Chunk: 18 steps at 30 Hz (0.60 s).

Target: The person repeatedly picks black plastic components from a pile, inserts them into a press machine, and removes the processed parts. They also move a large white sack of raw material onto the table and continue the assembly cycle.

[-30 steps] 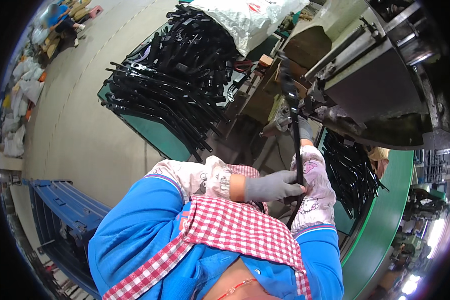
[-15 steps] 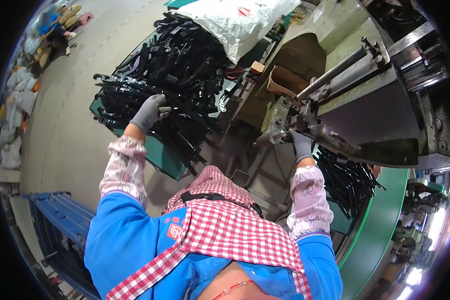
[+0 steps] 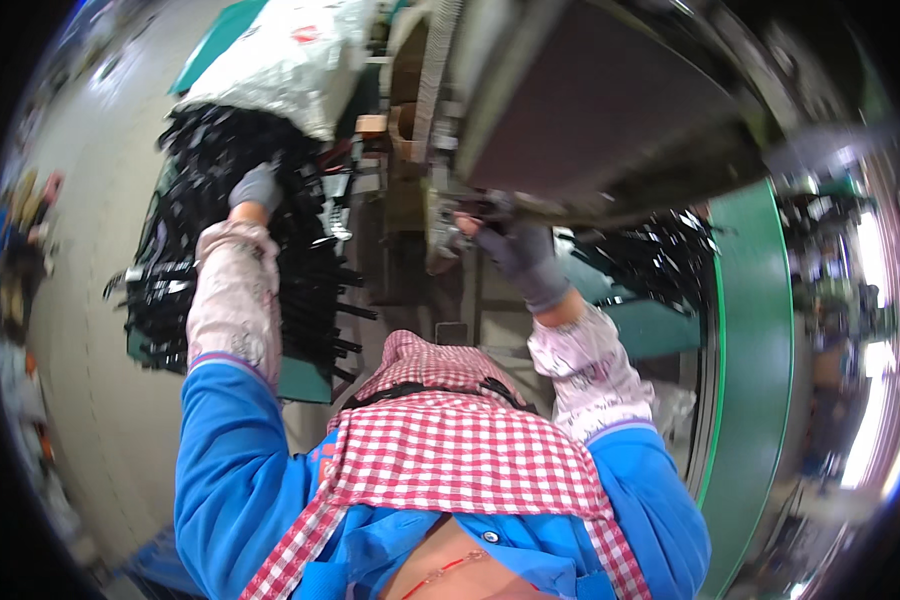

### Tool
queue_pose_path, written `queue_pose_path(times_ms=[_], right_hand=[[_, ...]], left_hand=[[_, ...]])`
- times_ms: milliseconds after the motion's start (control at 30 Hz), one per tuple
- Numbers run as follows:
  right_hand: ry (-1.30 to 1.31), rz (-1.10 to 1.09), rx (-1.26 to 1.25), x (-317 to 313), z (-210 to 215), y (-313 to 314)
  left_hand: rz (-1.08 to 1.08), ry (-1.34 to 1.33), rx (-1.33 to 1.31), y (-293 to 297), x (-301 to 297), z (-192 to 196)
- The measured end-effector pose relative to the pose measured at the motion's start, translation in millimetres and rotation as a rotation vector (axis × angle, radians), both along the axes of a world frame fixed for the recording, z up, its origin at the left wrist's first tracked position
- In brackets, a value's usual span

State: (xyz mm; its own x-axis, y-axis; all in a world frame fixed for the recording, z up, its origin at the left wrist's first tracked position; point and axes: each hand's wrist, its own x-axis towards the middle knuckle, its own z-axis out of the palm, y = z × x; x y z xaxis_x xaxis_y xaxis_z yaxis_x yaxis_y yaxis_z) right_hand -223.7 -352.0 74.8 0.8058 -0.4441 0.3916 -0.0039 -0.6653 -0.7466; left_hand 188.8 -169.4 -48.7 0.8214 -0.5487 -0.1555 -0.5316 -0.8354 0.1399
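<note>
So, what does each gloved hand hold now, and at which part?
The left hand lies on the pile of black strips; a grip cannot be told. The right hand reaches under the machine; any held piece is hidden.

Pale concrete floor (image 3: pixel 80 400), green bench edge (image 3: pixel 755 350), bright lights at right (image 3: pixel 885 300)

Left hand (image 3: pixel 255 187) and right hand (image 3: pixel 520 255) wear matt grey knitted cloth gloves. The black strips (image 3: pixel 300 260) heaped on the green bench (image 3: pixel 305 380) look like glossy plastic or rubber, catching light along their edges. The machine (image 3: pixel 590 110) is dull, worn grey metal. A white sack (image 3: pixel 290 65) at the bench's far edge is crinkled woven plastic with a slight sheen
</note>
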Motion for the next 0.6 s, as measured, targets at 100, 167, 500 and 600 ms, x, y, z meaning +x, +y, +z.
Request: queue_pose_path(times_ms=[100,167,500,600], right_hand=[[0.006,-0.023,-0.103,4,-20,-2],[-0.044,0.008,-0.103,9,-13,-1],[0.394,-0.060,-0.254,17,3,-3],[0.520,0.080,-0.145,-8,8,-14]], left_hand=[[-0.055,-0.034,-0.034,21,4,1],[-0.007,-0.036,-0.188,38,-5,14],[0.096,1.204,-1.557,95,-206,70],[0.208,1.448,-1.656,82,-292,64]])
